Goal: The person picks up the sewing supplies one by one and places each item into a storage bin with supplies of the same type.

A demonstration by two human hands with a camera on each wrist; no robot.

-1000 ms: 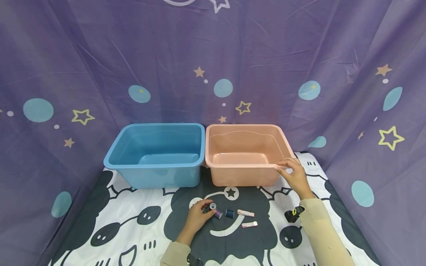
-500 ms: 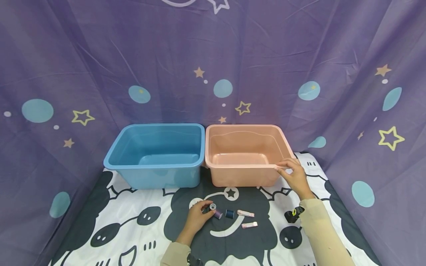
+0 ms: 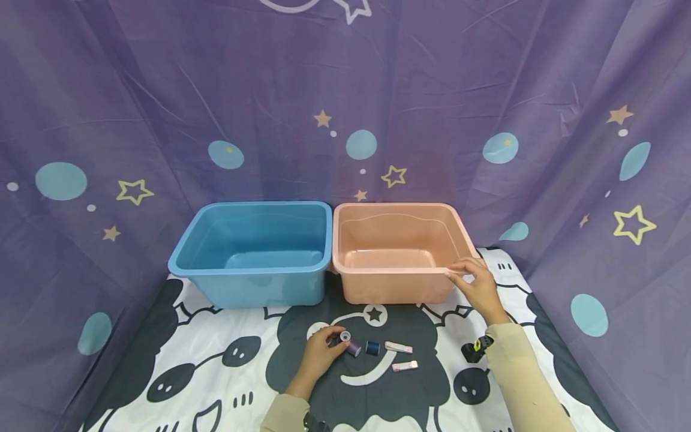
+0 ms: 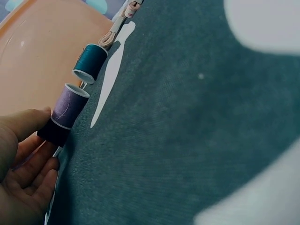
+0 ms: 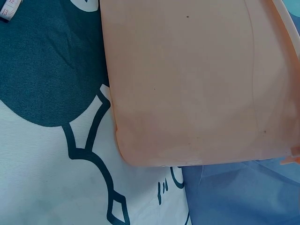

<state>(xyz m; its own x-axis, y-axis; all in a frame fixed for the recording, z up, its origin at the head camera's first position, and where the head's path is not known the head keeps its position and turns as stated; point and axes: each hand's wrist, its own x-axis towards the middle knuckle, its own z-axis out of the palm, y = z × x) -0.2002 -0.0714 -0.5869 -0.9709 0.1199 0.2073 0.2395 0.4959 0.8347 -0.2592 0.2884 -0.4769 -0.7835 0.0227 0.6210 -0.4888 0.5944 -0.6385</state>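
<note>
In the head view my left hand (image 3: 318,355) pinches a dark spool of thread (image 4: 54,133) between thumb and fingers. Against it stands a purple thread spool (image 3: 353,348), and a dark blue-green thread spool (image 3: 372,347) lies just to the right. Two folded tape measures (image 3: 398,347) lie beyond that, one nearer the front edge. My right hand (image 3: 479,289) grips the front right corner of the peach basin's rim (image 3: 399,270), thumb at the front. The right wrist view shows the basin's wall (image 5: 187,93) but not the hand.
A blue basin (image 3: 254,271) stands left of the peach one, rims side by side. A patterned black-and-white cloth (image 3: 216,342) covers the table. Purple curtain (image 3: 291,90) hangs behind and along both sides.
</note>
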